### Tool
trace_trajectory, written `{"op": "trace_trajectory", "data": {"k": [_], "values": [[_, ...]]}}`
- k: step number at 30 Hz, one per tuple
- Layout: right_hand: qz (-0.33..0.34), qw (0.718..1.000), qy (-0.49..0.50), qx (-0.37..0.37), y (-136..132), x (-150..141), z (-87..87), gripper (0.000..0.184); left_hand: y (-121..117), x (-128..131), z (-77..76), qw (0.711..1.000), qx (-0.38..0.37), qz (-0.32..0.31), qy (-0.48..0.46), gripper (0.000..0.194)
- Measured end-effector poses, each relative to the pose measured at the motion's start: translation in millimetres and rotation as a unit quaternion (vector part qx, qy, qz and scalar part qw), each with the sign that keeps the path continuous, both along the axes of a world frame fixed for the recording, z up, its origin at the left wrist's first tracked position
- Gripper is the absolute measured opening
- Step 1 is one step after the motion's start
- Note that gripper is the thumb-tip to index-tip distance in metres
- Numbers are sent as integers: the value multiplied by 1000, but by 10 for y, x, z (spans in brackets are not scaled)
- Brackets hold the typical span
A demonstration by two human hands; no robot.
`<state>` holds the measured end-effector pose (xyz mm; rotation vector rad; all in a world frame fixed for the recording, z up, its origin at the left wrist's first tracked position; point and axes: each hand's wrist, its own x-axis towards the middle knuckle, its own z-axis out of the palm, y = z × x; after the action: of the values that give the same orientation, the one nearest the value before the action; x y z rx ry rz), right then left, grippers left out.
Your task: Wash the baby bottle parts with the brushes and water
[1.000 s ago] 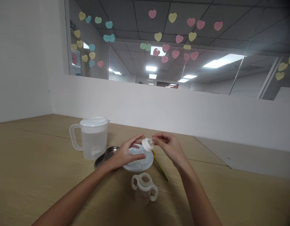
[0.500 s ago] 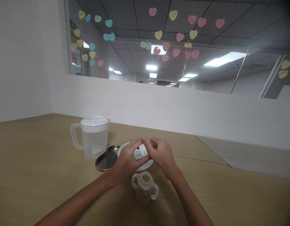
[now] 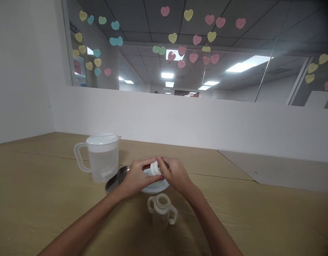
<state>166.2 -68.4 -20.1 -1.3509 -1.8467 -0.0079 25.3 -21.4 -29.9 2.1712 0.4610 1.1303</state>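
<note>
A white bottle collar is held in the air between both hands, above a pale plate. The left hand has its fingers closed around the collar from the left, thumb below; the right hand grips its right end, fingers bunched and partly hidden. Nearer the person, an open two-handled baby bottle stands upright on the table. Left of the plate lies a metal tray, partly behind the left forearm; just beyond it stands a lidded, translucent plastic pitcher.
</note>
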Motion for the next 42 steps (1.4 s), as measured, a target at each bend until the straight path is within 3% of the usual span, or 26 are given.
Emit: {"op": "trace_trajectory", "data": {"k": [5,19,42], "values": [[46,999,-16,0,-17,22,13,37,59,-89,32,994,-90,-55,24,51],[130,990,54,-15,-8,52,6,38,164,-158,8,979,-169,-108,20,62],[150,985,86,-30,-30,24,-9,41,189,-162,-46,964,-231,-130,-5,67]]}}
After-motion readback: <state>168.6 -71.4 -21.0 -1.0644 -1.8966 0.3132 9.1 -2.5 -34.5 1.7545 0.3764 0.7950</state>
